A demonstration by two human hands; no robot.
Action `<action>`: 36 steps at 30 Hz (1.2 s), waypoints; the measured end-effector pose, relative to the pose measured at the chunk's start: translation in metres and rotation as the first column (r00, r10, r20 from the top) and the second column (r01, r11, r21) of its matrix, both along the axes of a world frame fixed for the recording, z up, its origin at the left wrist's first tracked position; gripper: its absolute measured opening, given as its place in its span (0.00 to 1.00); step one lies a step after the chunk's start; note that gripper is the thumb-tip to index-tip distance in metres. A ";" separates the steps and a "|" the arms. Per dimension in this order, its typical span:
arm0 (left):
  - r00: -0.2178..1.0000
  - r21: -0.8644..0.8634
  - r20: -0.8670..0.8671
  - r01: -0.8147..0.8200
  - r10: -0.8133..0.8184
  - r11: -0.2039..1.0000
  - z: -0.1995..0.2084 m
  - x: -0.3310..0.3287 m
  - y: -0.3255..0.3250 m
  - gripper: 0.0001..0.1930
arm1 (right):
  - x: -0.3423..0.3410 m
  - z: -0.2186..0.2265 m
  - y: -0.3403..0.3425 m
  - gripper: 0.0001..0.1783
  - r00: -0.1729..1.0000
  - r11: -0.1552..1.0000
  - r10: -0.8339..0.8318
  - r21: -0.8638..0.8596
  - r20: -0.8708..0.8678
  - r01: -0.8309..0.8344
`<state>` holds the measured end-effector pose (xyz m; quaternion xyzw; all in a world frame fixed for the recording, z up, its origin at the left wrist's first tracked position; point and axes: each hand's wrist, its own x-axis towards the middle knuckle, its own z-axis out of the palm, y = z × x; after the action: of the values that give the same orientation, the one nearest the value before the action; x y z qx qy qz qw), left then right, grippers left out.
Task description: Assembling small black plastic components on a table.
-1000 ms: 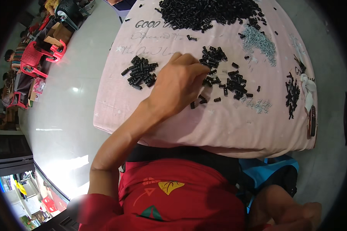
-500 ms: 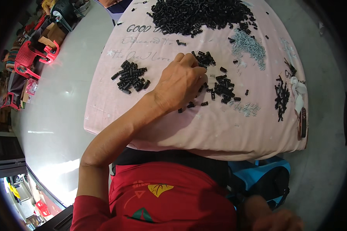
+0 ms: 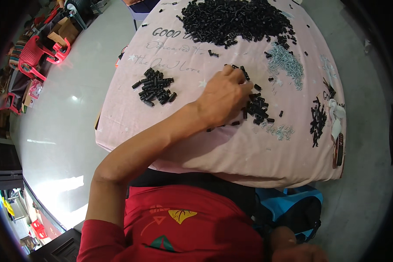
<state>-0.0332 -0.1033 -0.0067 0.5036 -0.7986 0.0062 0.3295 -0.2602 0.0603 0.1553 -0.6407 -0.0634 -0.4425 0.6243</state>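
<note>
My left hand point(image 3: 226, 98) reaches over the middle of the table, palm down, with its fingers curled. It covers part of a small group of black cylindrical plastic pieces point(image 3: 244, 72); its fingertips, and anything in them, are hidden. Just right of the hand lies another cluster of these black pieces point(image 3: 258, 109), with small silver screws point(image 3: 280, 132) below it. A separate heap of black pieces point(image 3: 155, 87) sits left of my wrist. Low at the right edge of my red shirt, my right hand point(image 3: 299, 252) is dim and partly cut off, its fingers unclear.
A large mound of black pieces point(image 3: 236, 22) covers the table's far end. Beside it is a pile of silver screws point(image 3: 286, 65). Thin black parts point(image 3: 318, 122), a white cloth point(image 3: 336, 114) and a dark handset point(image 3: 339, 149) line the right edge. A blue-black bag point(image 3: 288, 205) is below.
My left hand has moved a little right, over the small group of black pieces, covering more of it. The whole view has shifted slightly. My right hand has dropped lower and leftward in view.
</note>
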 end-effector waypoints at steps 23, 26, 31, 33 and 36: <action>0.933 0.251 -0.359 0.134 -0.036 0.959 0.021 0.024 0.044 0.06 | -0.012 -0.099 -0.091 0.12 0.449 0.673 -0.730 -0.432 -0.514 0.600; 0.876 0.418 -0.480 0.186 0.042 0.889 0.022 0.029 0.044 0.07 | -0.003 -0.132 -0.116 0.18 0.464 0.661 -0.746 -0.448 -0.478 0.601; 0.814 0.420 -0.578 0.231 0.062 0.878 0.018 0.034 0.048 0.07 | 0.019 -0.141 -0.128 0.16 0.395 0.546 -0.835 -0.667 -0.383 0.508; 0.759 0.425 -0.644 0.246 0.100 0.871 0.022 0.035 0.055 0.07 | 0.023 -0.142 -0.129 0.15 0.403 0.518 -0.849 -0.689 -0.342 0.507; 0.637 0.511 -0.744 0.348 0.202 0.786 0.027 0.032 0.067 0.07 | 0.026 -0.140 -0.126 0.16 0.425 0.558 -0.827 -0.630 -0.368 0.540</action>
<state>-0.0009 -0.0362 0.0201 0.5001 -0.5586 -0.4817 0.4537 -0.2338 -0.0657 0.0155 -0.8316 0.3308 -0.3943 0.2087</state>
